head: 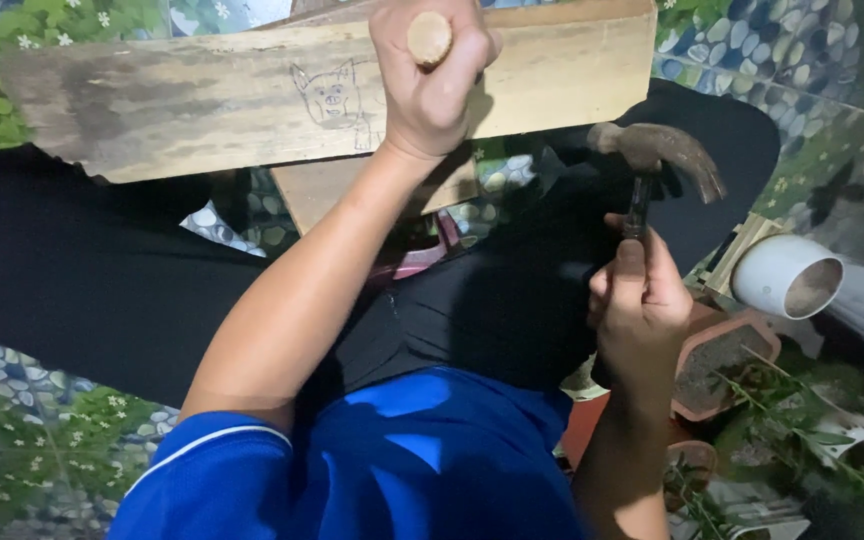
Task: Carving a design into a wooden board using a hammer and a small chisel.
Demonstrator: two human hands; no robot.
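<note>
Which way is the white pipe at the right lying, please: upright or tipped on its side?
Tipped on its side. The white pipe lies flat beside the potted plant, its open round end facing the camera, showing the inside.

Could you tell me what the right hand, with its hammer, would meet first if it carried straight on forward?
Probably the wooden plank: the right hand aims the hammer at its lower edge, though depth is unclear.

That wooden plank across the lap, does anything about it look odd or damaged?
The wooden plank bears a dark stain toward its left end and a pencilled animal-head sketch beside the left hand. It lies slightly tilted. The right hand holds a rusty-looking hammer.
</note>
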